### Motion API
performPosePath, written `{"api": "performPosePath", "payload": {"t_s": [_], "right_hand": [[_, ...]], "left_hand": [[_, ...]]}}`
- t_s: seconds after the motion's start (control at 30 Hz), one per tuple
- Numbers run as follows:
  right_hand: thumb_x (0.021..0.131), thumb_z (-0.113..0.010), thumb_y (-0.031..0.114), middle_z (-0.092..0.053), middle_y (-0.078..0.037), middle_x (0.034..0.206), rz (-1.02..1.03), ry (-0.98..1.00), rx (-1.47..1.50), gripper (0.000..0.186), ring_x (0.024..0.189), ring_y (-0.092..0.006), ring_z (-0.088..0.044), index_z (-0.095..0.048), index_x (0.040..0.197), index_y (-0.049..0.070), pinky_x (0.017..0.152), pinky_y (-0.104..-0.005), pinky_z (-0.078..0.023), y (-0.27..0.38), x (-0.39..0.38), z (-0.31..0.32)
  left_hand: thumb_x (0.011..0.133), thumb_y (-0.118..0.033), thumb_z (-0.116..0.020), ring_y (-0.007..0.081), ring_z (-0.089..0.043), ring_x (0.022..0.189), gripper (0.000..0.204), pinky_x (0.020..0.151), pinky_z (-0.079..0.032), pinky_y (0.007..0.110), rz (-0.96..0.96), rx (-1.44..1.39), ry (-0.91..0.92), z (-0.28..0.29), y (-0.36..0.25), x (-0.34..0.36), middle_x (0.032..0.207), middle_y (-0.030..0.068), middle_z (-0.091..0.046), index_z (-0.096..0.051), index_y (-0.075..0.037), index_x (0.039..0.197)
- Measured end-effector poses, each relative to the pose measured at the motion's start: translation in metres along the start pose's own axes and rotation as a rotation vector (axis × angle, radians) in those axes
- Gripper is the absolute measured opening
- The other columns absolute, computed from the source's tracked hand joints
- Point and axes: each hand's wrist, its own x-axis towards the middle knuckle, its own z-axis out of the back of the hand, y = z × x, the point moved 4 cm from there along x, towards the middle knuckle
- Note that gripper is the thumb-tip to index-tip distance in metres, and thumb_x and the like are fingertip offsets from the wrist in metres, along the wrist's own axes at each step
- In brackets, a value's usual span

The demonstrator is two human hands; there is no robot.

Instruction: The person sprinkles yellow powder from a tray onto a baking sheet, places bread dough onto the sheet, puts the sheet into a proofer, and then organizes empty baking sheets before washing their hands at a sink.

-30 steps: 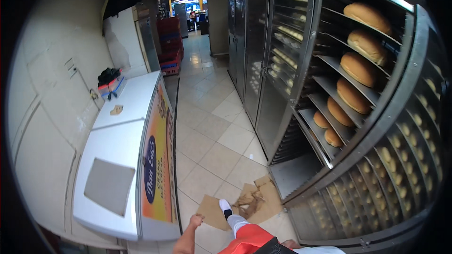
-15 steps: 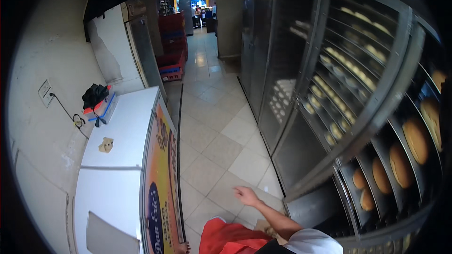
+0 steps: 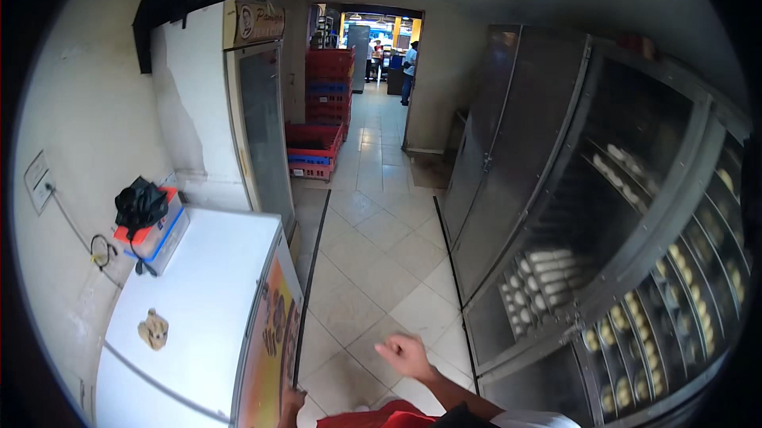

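My right hand point(image 3: 405, 355) hangs over the tiled floor in front of me, its fingers curled in and nothing showing in them. Low beside the front of the white chest freezer point(image 3: 214, 269) is my left hand point(image 3: 294, 401). It is partly cut off by the lower edge, and its fingers are too dark and small to read. A crumpled brown piece point(image 3: 153, 329), perhaps paper or a bag, lies on the freezer lid. Farther back on the lid stands a plastic box point(image 3: 163, 237) with a black plastic bag point(image 3: 141, 204) on top.
Metal cabinets point(image 3: 516, 158) line the right side, with trays of pale dough pieces point(image 3: 548, 281) behind their see-through doors. An upright glass-door fridge point(image 3: 258, 110) and stacked red and blue crates point(image 3: 325, 102) stand ahead on the left. A tiled aisle point(image 3: 369, 214) leads to a doorway; a person point(image 3: 409, 71) stands there.
I have moved forward along the aisle, and the open rack of baked loaves has left the view on the right. My right hand's fingers are more curled. Another person now shows at the doorway.
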Motion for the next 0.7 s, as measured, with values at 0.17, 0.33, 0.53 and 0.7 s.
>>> {"api": "performPosePath", "payload": {"t_s": [0.17, 0.33, 0.53, 0.7], "right_hand": [[0.079, -0.064, 0.026, -0.049, -0.008, 0.052, -0.195, 0.041, -0.118, 0.032, 0.046, -0.0145, -0.044, -0.053, 0.062, 0.001, 0.045, -0.0292, -0.036, -0.126, 0.047, 0.048], [0.078, -0.063, 0.039, -0.055, -0.011, 0.058, -0.500, 0.076, -0.217, 0.040, 0.051, -0.0178, -0.050, -0.061, 0.073, 0.000, 0.052, -0.0310, -0.041, -0.298, 0.144, 0.069], [0.079, -0.064, 0.027, -0.044, -0.007, 0.049, -0.333, -0.044, -0.131, 0.031, 0.045, -0.0145, -0.040, -0.055, 0.064, 0.002, 0.046, -0.0296, -0.034, -0.331, 0.410, 0.157], [0.080, -0.061, 0.030, -0.047, -0.009, 0.051, -0.325, -0.066, -0.227, 0.033, 0.047, -0.0134, -0.042, -0.053, 0.064, 0.002, 0.046, -0.0305, -0.035, -0.474, 0.606, 0.199]], "left_hand": [[0.074, -0.036, -0.065, 0.0256, -0.060, 0.067, 0.036, 0.063, -0.047, 0.035, -0.112, -0.787, 0.100, 0.174, -0.273, 0.208, 0.071, 0.0155, -0.062, -0.065, -0.007, 0.093], [0.075, -0.040, -0.063, 0.0271, -0.062, 0.078, 0.043, 0.070, -0.048, 0.037, -0.300, -0.360, 0.146, 0.151, -0.352, 0.401, 0.080, 0.0166, -0.064, -0.060, -0.007, 0.103], [0.073, -0.046, -0.063, 0.0281, -0.062, 0.087, 0.050, 0.079, -0.047, 0.037, -0.249, -0.240, 0.413, 0.138, -0.382, 0.578, 0.088, 0.0159, -0.065, -0.058, -0.010, 0.106], [0.072, -0.043, -0.066, 0.0283, -0.062, 0.088, 0.049, 0.081, -0.047, 0.036, -0.048, -0.379, 0.245, 0.184, -0.401, 0.722, 0.087, 0.0147, -0.066, -0.058, -0.009, 0.106]]}}
